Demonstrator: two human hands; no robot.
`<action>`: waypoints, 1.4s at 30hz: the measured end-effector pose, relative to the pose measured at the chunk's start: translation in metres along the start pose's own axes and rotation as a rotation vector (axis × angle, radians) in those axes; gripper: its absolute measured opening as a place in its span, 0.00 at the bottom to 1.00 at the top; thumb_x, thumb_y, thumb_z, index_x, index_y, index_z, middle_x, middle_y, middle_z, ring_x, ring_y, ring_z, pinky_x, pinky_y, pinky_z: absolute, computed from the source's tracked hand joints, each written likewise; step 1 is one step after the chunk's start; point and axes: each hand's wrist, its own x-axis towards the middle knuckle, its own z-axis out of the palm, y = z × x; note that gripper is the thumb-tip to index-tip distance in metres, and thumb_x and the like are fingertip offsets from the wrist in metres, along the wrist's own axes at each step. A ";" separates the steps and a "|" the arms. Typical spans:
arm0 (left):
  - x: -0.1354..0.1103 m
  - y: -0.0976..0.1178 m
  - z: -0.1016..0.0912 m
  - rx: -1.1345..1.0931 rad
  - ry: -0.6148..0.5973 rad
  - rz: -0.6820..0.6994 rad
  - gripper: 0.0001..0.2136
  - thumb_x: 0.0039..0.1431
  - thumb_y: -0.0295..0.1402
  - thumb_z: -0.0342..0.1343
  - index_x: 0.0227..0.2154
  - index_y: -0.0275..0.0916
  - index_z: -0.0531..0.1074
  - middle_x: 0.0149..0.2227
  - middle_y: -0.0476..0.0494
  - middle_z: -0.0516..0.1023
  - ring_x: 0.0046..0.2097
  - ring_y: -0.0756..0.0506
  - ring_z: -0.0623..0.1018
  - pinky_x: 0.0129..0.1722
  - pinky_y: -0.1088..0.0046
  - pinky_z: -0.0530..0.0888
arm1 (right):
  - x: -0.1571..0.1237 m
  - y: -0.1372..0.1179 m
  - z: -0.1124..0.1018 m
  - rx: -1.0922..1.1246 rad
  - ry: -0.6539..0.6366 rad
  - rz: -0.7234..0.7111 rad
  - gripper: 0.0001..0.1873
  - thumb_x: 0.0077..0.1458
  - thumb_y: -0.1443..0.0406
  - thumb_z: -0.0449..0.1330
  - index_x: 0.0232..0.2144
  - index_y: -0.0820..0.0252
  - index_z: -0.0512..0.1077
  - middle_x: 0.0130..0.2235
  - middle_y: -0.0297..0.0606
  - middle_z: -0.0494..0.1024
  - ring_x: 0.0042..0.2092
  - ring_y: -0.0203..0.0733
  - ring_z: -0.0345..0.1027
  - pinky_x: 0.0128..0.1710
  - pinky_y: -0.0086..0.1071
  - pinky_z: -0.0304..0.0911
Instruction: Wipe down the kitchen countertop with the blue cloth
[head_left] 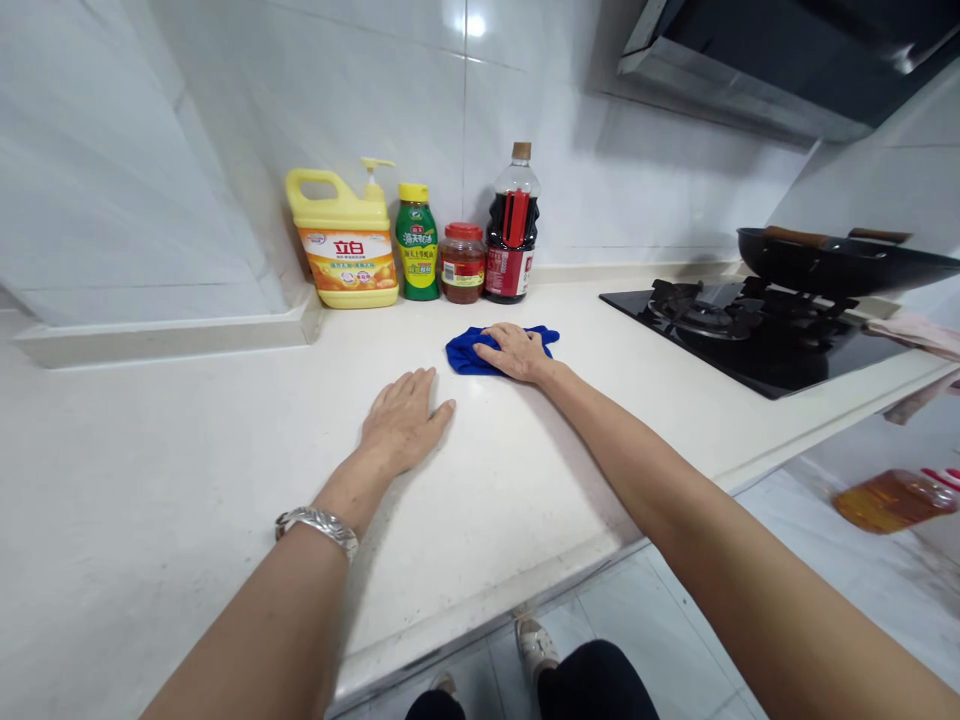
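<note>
My left hand [403, 420] lies flat on the white countertop [187, 450], fingers stretched out and holding nothing; a metal bracelet sits on that wrist. My right hand [514, 351] rests palm down on a crumpled blue cloth [466, 354], fingers pressed onto it. The cloth lies on the counter a little in front of the row of bottles. The two hands are about a hand's width apart.
Against the tiled back wall stand a yellow detergent jug [345, 245], a green bottle [418, 243], a red-lidded jar [463, 263] and a dark sauce bottle [512, 228]. A black gas hob [742, 325] with a dark wok [840, 262] is to the right. An oil bottle [892, 497] lies on the floor.
</note>
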 end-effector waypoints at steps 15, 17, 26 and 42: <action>0.001 -0.002 0.000 0.020 -0.027 0.012 0.34 0.68 0.48 0.37 0.71 0.34 0.55 0.76 0.38 0.48 0.76 0.40 0.49 0.75 0.58 0.47 | -0.008 0.082 -0.019 -0.071 0.014 0.197 0.33 0.69 0.45 0.44 0.67 0.50 0.65 0.71 0.42 0.61 0.72 0.56 0.50 0.71 0.63 0.41; 0.002 -0.002 0.000 0.021 -0.025 0.014 0.34 0.68 0.48 0.37 0.71 0.34 0.55 0.76 0.38 0.48 0.76 0.40 0.49 0.75 0.59 0.47 | -0.017 0.099 -0.024 -0.087 0.018 0.244 0.33 0.69 0.45 0.43 0.67 0.50 0.64 0.72 0.41 0.61 0.72 0.56 0.50 0.71 0.64 0.42; 0.001 -0.002 -0.003 0.038 -0.034 0.036 0.34 0.68 0.47 0.36 0.71 0.33 0.55 0.76 0.36 0.48 0.76 0.39 0.49 0.75 0.59 0.48 | -0.074 0.147 -0.044 -0.204 0.066 0.363 0.30 0.71 0.49 0.42 0.67 0.51 0.64 0.70 0.41 0.63 0.71 0.53 0.53 0.71 0.54 0.48; 0.006 -0.010 -0.003 0.075 -0.004 0.103 0.35 0.67 0.47 0.36 0.71 0.29 0.56 0.75 0.33 0.51 0.75 0.37 0.52 0.74 0.58 0.51 | -0.130 0.111 -0.049 -0.259 0.132 0.520 0.33 0.70 0.46 0.41 0.67 0.55 0.64 0.70 0.48 0.63 0.70 0.59 0.52 0.67 0.61 0.51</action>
